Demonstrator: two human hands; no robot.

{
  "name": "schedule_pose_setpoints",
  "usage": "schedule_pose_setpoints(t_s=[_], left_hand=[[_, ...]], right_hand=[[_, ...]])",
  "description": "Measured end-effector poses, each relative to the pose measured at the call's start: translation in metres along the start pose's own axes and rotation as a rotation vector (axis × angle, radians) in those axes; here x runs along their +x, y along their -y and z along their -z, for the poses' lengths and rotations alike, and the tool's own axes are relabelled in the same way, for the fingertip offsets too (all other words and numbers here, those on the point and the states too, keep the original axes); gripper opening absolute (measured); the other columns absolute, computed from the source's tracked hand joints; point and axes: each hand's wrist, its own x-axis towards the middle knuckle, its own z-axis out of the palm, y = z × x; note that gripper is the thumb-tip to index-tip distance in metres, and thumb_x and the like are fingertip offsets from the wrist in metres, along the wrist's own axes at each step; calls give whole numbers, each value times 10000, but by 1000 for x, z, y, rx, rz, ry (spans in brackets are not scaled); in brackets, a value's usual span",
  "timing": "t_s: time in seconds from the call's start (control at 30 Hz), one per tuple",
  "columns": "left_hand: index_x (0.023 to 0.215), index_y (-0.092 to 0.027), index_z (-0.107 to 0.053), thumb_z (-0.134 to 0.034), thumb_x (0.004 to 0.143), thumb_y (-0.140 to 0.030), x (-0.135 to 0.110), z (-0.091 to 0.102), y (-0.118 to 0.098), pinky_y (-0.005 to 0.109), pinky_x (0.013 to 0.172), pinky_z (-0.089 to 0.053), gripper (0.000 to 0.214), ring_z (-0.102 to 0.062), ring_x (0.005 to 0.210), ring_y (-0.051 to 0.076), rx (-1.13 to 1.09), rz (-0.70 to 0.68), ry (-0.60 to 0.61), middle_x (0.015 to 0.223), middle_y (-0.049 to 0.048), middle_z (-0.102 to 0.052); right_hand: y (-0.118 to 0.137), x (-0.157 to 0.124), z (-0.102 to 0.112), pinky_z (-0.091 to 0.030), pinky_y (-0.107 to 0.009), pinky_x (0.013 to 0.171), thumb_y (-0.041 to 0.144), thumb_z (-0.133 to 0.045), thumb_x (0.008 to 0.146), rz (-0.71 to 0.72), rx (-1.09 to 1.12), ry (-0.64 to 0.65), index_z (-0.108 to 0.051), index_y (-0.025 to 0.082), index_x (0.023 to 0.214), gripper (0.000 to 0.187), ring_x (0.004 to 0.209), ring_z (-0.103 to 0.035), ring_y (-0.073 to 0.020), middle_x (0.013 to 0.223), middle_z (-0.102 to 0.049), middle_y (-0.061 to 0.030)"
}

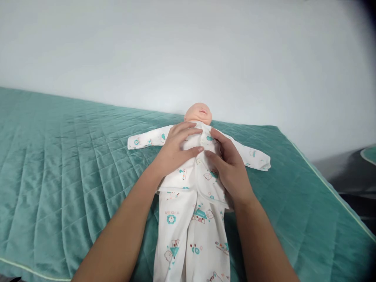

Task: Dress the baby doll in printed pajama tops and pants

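A teal-green quilted cover of soft, velvety fabric (73,168), its stitching crossing in lines and its border pale, spreads beneath everything, lightly wrinkled at left. Directly on it lies a pink-headed baby doll in white printed clothes (190,178), face up, sleeves outstretched, head near the far edge.

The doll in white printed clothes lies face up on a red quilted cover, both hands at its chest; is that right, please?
Not quite: in the head view the quilted cover is teal, not red. The doll does lie face up, left hand and right hand at its chest.
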Motion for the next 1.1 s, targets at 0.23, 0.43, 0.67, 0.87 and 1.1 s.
schedule_pose_setpoints(t_s=[0.23, 0.43, 0.67, 0.87, 1.1], left_hand=[[1328, -283, -592, -556, 953, -316, 15, -4, 3, 474, 1253, -233, 379, -305, 1511, 238, 98, -39, 93, 1556, 47, -462], [1352, -279, -582, -485, 994, -384, 25, -6, 2, 442, 1219, -284, 385, -429, 1434, 228, 90, -36, 142, 1479, 45, -556], [1338, -258, -589, -494, 966, -281, 24, -7, 3, 400, 1184, -320, 385, -456, 1393, 222, 21, 80, 100, 1453, 49, -566], [1339, -245, -585, -496, 961, -258, 23, -8, 5, 382, 1180, -315, 389, -446, 1395, 209, -1, 91, 103, 1455, 53, -560], [1327, -253, -594, -500, 968, -302, 23, -7, 5, 379, 1174, -321, 374, -453, 1387, 207, -21, 78, 94, 1445, 54, -569]], right_hand=[[1, 2, -8, -318, -542, 1207, 446, -634, 893, -45, -95, -92, -587, 343, 1308, 431, 1444, -388, -270, 1530, -474, -14], [-4, 7, -6, -249, -520, 1241, 517, -572, 938, 13, -154, -35, -537, 330, 1389, 489, 1492, -324, -240, 1584, -415, -26], [-14, 25, -2, -225, -493, 1251, 493, -548, 947, -40, -167, -9, -539, 303, 1402, 493, 1505, -300, -233, 1595, -395, -32], [-22, 41, -1, -188, -525, 1253, 527, -519, 953, 31, -204, 35, -585, 335, 1358, 453, 1501, -296, -243, 1529, -483, -5], [-23, 38, 14, -182, -518, 1260, 536, -643, 880, 13, -123, 169, -516, 403, 1420, 571, 1537, -213, -236, 1613, -360, 47]])
